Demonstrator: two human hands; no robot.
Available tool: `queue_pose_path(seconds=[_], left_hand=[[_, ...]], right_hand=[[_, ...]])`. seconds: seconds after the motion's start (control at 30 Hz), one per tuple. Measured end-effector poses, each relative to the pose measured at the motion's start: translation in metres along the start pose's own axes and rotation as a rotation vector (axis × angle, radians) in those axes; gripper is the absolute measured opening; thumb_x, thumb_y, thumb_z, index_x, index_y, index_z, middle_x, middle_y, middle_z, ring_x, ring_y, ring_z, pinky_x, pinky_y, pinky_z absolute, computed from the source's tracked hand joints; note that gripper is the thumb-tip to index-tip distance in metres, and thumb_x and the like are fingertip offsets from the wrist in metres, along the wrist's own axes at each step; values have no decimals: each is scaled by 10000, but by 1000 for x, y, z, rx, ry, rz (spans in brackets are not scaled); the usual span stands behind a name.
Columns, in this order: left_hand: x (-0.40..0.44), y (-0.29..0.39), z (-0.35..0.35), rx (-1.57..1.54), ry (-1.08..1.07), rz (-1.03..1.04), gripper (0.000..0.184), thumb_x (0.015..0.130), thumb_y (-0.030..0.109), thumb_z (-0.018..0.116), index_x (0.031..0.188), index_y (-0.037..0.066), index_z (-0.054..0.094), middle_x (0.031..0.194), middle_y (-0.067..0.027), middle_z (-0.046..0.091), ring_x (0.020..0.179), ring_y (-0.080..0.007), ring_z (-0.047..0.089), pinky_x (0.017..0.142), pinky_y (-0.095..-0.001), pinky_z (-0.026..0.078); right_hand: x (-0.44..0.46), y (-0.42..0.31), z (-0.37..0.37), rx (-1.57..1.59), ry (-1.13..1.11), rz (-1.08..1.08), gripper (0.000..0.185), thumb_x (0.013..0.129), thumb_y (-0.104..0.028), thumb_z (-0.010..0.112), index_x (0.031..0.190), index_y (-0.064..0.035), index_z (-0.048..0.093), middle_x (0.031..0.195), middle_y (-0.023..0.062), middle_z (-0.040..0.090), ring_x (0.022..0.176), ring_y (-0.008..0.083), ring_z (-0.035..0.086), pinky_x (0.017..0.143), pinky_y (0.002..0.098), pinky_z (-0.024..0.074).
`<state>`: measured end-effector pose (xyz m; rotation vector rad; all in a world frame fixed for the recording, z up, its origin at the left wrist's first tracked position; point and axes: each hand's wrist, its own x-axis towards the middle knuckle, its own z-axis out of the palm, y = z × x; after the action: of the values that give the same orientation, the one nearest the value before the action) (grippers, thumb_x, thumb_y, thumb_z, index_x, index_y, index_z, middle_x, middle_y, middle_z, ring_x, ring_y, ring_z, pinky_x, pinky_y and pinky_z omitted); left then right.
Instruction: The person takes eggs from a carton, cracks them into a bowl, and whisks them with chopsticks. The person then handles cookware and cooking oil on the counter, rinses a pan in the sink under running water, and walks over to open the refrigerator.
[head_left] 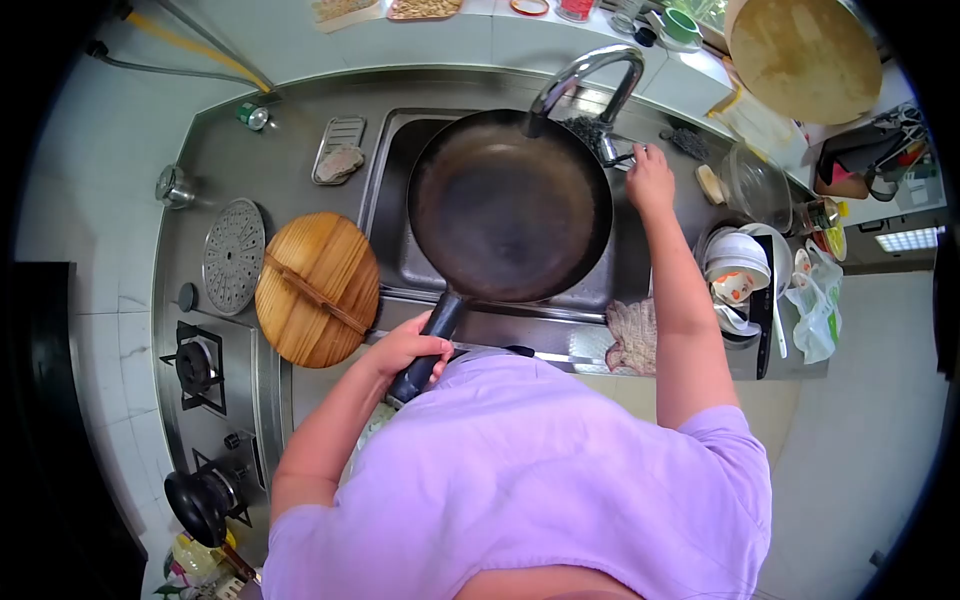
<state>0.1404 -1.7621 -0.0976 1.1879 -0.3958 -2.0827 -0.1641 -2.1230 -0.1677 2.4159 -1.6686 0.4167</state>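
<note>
A large dark wok (505, 210) lies over the steel sink (395, 245), its inside facing up and its black handle pointing toward me. My left hand (410, 350) is wrapped round that handle. The curved chrome faucet (585, 62) reaches over the wok's far rim; I cannot make out any water running. At the faucet's lever (624, 158), my right hand (652, 180) has its fingers closed on the end. Left of the sink, a round wooden lid (318, 290) rests on the counter near my left forearm.
Stacked bowls (737, 265), a black knife (766, 320) and a glass bowl (755, 185) stand right of the sink. A cloth (632, 338) lies on the front edge. A perforated steel disc (234, 256), a soap dish (340, 150) and a gas stove (200, 370) are left.
</note>
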Motion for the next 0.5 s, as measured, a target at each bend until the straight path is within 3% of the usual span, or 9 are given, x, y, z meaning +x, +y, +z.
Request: queue_pose_path(seconds=[0.03,0.1,0.13,0.23,0.5], left_hand=[[9,0,3,1,-4,-8,313,789,64,595,1035,56,402,740,-102,529,562,-160,547,471,-287,478],[24,-3,9,-5,-39,-4,317,796,37,586,1029,73,374,722,-76,544,544,-135,552,471,-282,490],[27,-2,15,-33,-22,-24,308,795,36,587,1011,76,372,719,-77,541,537,-134,547,474,-284,494],[36,-5,18,-42,-23,-18,303,796,37,586,1007,77,373,718,-80,538,528,-134,544,472,-282,495],[31,-12,12,-124,-22,9,289,805,47,581,1028,66,398,741,-87,540,538,-141,552,475,-270,496]], right_hand=[[2,-4,-8,-3,-5,6,342,801,-157,539,1134,-95,591,1165,127,560,1118,297,522,864,412,473],[0,-10,-15,3,-235,114,283,812,-174,540,1067,-95,632,1078,131,604,1033,297,574,828,408,489],[-6,-9,-11,61,-162,132,243,819,-184,541,1015,-97,655,1030,116,626,947,301,610,798,403,501],[-17,-2,2,227,-9,144,256,821,-182,538,1040,-111,649,1070,97,619,936,307,612,796,405,501],[-19,4,13,353,34,142,288,807,-152,551,1077,-99,637,1118,99,607,960,327,599,824,395,490]])
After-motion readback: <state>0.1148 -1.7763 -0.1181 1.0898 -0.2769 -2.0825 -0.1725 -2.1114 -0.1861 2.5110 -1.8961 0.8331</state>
